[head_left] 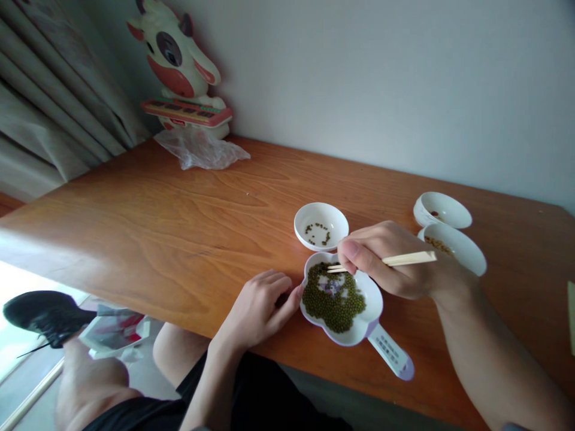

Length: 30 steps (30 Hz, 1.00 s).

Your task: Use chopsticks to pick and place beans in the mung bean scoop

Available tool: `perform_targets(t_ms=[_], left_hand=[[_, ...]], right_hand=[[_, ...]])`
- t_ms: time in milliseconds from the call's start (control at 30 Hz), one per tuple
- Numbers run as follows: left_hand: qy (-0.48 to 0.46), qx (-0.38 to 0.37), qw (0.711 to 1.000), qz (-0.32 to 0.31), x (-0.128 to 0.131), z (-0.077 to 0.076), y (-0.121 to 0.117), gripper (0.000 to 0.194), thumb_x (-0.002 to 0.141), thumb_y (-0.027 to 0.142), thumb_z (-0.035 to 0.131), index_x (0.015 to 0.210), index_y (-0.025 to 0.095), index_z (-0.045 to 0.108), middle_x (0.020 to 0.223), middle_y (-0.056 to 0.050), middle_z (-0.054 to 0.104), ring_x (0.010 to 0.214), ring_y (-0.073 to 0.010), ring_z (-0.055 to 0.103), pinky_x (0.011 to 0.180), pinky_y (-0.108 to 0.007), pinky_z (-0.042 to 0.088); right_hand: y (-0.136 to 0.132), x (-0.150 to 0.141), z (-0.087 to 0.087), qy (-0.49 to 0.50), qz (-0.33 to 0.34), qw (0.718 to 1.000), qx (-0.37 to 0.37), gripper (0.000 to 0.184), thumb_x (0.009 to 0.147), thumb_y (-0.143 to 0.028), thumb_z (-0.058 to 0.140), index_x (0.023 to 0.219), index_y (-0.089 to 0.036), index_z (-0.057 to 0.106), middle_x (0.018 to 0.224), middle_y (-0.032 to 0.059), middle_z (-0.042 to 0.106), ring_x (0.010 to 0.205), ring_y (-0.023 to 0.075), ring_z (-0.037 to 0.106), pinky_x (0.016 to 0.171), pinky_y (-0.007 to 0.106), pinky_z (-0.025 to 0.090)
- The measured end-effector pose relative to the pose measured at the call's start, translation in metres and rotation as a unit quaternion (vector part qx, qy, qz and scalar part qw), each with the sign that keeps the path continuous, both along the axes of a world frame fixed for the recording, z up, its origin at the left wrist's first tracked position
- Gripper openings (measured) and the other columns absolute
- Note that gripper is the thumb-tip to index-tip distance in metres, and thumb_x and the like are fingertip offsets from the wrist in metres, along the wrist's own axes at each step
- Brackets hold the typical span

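You have pale chopsticks (409, 258) clasped in your right hand (395, 257), tips among green beans (332, 305) in a handled dish (374, 302), kept close presumably for easy reach; left hand (263, 308), loosely curled, gripping nothing, thumb at the rim, apparently steadying it.

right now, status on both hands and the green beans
Right hand grips chopsticks, tips at the green beans. Left hand at the edge of the dish. White bowl just beyond; nothing seen blocking tips.
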<state>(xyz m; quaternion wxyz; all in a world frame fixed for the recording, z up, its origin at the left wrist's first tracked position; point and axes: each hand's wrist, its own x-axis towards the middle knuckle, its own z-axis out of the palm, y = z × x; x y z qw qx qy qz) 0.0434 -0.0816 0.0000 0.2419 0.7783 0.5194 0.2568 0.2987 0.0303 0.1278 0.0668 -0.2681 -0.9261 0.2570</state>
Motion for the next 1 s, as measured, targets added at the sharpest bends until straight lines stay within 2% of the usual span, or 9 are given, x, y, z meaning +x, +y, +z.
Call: perform_targets(t_ms=[167, 533, 1000], left_hand=[[0.0, 0.003, 1.0, 0.0, 0.0005, 0.0019, -0.0001, 0.045, 0.116, 0.041, 0.044, 0.076, 0.022, 0.048, 0.075, -0.002, 0.06, 0.072, -0.0182, 0.057, 0.071, -0.032, 0.042], [0.003, 0.008, 1.0, 0.002, 0.0, 0.0007, 0.0008, 0.046, 0.117, 0.043, 0.043, 0.076, 0.022, 0.048, 0.074, -0.002, 0.06, 0.072, -0.0183, 0.056, 0.071, -0.032, 0.041], [-0.001, -0.01, 1.0, 0.002, 0.0, 0.001, 0.0001, 0.046, 0.117, 0.042, 0.042, 0.077, 0.022, 0.047, 0.076, -0.002, 0.059, 0.073, -0.0182, 0.056, 0.072, -0.032, 0.042]], right_hand=[[0.0002, 0.001, -0.0013, 0.004, 0.005, 1.0, -0.009, 0.052, 0.116, -0.049, 0.031, 0.079, -0.021, 0.054, 0.073, -0.0007, 0.06, 0.066, 0.0142, 0.05, 0.069, 0.035, 0.029], [0.0009, -0.0015, -0.0018, 0.001, 0.004, 1.0, -0.003, 0.053, 0.116, -0.047, 0.029, 0.079, -0.02, 0.057, 0.074, 0.0009, 0.062, 0.067, 0.015, 0.051, 0.07, 0.034, 0.031], [0.0005, -0.003, -0.0034, 0.012, 0.009, 1.0, -0.005, 0.057, 0.116, -0.052, 0.029, 0.076, -0.021, 0.056, 0.069, -0.0002, 0.062, 0.063, 0.014, 0.05, 0.066, 0.034, 0.03]])
